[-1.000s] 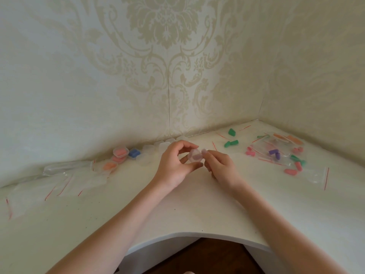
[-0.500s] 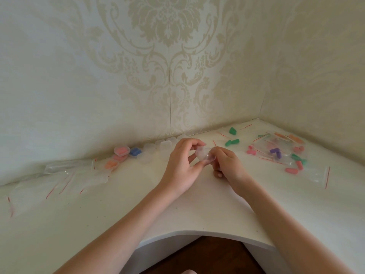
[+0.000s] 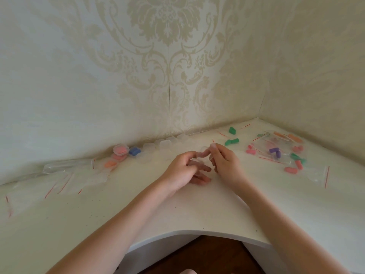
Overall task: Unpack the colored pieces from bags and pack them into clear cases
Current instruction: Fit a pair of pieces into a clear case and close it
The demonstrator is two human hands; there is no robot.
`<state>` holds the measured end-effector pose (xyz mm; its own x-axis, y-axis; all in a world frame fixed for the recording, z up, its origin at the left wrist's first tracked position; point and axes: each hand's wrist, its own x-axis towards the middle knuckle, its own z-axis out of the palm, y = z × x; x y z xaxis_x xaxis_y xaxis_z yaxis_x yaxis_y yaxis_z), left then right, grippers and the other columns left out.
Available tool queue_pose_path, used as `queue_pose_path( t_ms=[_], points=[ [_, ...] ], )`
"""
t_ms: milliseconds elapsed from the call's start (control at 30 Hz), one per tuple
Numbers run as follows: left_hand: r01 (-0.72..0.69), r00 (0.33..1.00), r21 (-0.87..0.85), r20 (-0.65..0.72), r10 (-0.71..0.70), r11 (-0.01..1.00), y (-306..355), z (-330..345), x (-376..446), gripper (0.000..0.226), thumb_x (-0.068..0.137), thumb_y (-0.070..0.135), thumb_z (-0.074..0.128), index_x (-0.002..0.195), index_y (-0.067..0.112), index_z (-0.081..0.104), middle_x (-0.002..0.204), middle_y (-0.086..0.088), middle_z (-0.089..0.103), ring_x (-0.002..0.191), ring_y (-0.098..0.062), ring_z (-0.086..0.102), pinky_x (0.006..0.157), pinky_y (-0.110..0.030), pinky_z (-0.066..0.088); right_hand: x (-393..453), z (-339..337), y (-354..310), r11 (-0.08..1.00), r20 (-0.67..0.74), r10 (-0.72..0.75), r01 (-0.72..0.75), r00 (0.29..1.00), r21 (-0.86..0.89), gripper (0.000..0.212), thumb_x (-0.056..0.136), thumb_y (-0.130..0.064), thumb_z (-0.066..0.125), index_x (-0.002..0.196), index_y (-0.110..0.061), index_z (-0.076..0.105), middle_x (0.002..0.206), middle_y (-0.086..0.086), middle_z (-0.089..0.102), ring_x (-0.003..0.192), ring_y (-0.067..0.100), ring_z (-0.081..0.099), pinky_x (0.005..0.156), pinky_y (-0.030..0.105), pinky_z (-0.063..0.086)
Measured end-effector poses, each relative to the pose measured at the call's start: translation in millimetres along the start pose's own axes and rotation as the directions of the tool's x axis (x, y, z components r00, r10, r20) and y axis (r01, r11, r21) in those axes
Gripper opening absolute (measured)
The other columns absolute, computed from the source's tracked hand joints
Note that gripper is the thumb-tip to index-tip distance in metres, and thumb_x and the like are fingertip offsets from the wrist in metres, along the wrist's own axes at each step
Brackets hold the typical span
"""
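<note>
My left hand (image 3: 183, 171) and my right hand (image 3: 225, 163) meet at the middle of the white corner table (image 3: 177, 210). Together they hold a small clear case (image 3: 201, 157), which looks open. The left fingers curl around its lower part and the right fingers pinch its upper edge. What is inside it I cannot make out. Loose colored pieces lie to the right: green ones (image 3: 232, 141), a purple pair (image 3: 275, 152) in a clear bag, pink ones (image 3: 291, 170).
Filled cases with pink (image 3: 120, 150), blue (image 3: 134, 151) and orange (image 3: 111, 164) pieces sit at the back left beside several unfilled clear cases (image 3: 165, 145). Flat clear zip bags (image 3: 65, 175) lie far left, another bag (image 3: 318, 173) far right. Walls close the back.
The hands have lowered a little toward the table. The case, held shut between the fingers before, now looks spread open between the two hands.
</note>
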<state>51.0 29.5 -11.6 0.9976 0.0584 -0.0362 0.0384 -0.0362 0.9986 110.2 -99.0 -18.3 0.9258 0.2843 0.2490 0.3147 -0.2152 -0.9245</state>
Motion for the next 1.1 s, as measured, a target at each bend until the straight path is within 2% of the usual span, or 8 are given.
queue_pose_path(
  t_ms=[133, 233, 433, 533, 733, 833, 1000, 1100],
  points=[
    [0.065, 0.989, -0.059, -0.128, -0.072, 0.996, 3, -3, 3, 0.022, 0.102, 0.015, 0.039, 0.102, 0.011, 0.061, 0.081, -0.007, 0.060, 0.053, -0.013, 0.052, 0.047, -0.022, 0.043, -2, 1, 1, 0.996, 0.011, -0.082, 0.082, 0.997, 0.024, 0.029, 0.096, -0.001, 0.033, 0.093, -0.020, 0.055, 0.077, -0.004, 0.049, 0.065, 0.001, 0.044, 0.066, 0.022, 0.037],
    [0.092, 0.973, -0.191, -0.191, -0.129, 0.977, 7, -4, 4, 0.032, 0.103, 0.026, 0.037, 0.097, 0.007, 0.061, 0.077, -0.009, 0.060, 0.052, -0.015, 0.049, 0.045, -0.022, 0.041, -4, 1, -2, 0.986, -0.018, -0.167, 0.167, 0.986, 0.006, 0.020, 0.099, -0.005, 0.039, 0.096, -0.023, 0.048, 0.081, -0.004, 0.058, 0.060, -0.002, 0.047, 0.060, 0.017, 0.042],
    [0.081, 0.957, -0.210, -0.258, -0.135, 0.974, 4, -6, 7, 0.030, 0.103, 0.018, 0.035, 0.109, 0.007, 0.062, 0.091, -0.005, 0.068, 0.066, -0.016, 0.058, 0.056, -0.023, 0.044, -8, -3, -10, 0.973, 0.083, -0.116, 0.097, 0.990, 0.210, 0.013, 0.093, 0.000, 0.055, 0.086, -0.009, 0.049, 0.079, 0.008, 0.070, 0.058, 0.010, 0.056, 0.062, 0.024, 0.049],
    [0.088, 0.965, -0.367, -0.198, -0.170, 0.926, 5, -6, 8, 0.025, 0.102, 0.014, 0.037, 0.107, 0.004, 0.060, 0.091, -0.008, 0.066, 0.072, -0.018, 0.059, 0.063, -0.026, 0.048, -10, -2, -12, 0.955, 0.149, -0.046, 0.000, 0.988, 0.295, 0.017, 0.085, 0.003, 0.064, 0.075, -0.007, 0.053, 0.084, 0.028, 0.067, 0.055, 0.013, 0.061, 0.061, 0.027, 0.055],
    [0.117, 0.989, -0.499, -0.019, -0.146, 0.859, 7, -4, 7, 0.017, 0.094, 0.006, 0.048, 0.103, -0.003, 0.060, 0.089, -0.016, 0.065, 0.076, -0.021, 0.062, 0.073, -0.029, 0.054, -11, -2, -17, 0.921, 0.151, 0.042, -0.097, 0.988, 0.378, 0.011, 0.079, 0.003, 0.070, 0.073, -0.001, 0.062, 0.066, 0.006, 0.068, 0.061, 0.016, 0.065, 0.059, 0.022, 0.056],
    [0.097, 0.995, -0.473, 0.034, -0.091, 0.876, 7, -2, 4, 0.015, 0.095, 0.005, 0.046, 0.105, -0.001, 0.056, 0.095, -0.020, 0.056, 0.082, -0.024, 0.058, 0.087, -0.034, 0.053, -12, -2, -18, 0.946, 0.146, 0.015, -0.062, 0.989, 0.320, 0.007, 0.081, -0.002, 0.070, 0.075, -0.002, 0.065, 0.067, 0.007, 0.071, 0.059, 0.011, 0.065, 0.057, 0.020, 0.053],
    [0.088, 0.996, -0.496, 0.069, -0.062, 0.864, 8, 1, 0, 0.015, 0.096, -0.001, 0.041, 0.103, -0.001, 0.054, 0.082, -0.018, 0.069, 0.070, -0.026, 0.064, 0.069, -0.031, 0.059, -13, 0, -15, 0.986, 0.105, -0.056, 0.038, 0.993, 0.164, 0.010, 0.080, -0.001, 0.072, 0.073, -0.007, 0.067, 0.065, 0.005, 0.070, 0.048, 0.010, 0.051, 0.044, 0.022, 0.043],
    [0.122, 0.992, -0.496, 0.077, -0.097, 0.860, 6, -1, 3, 0.025, 0.098, 0.005, 0.041, 0.113, -0.007, 0.057, 0.094, -0.016, 0.072, 0.085, -0.021, 0.069, 0.085, -0.031, 0.056, -13, 1, -12, 0.993, 0.066, -0.075, 0.069, 0.995, 0.091, 0.013, 0.080, -0.003, 0.073, 0.075, -0.013, 0.066, 0.065, 0.001, 0.070, 0.048, 0.006, 0.053, 0.043, 0.020, 0.041]
  ],
)
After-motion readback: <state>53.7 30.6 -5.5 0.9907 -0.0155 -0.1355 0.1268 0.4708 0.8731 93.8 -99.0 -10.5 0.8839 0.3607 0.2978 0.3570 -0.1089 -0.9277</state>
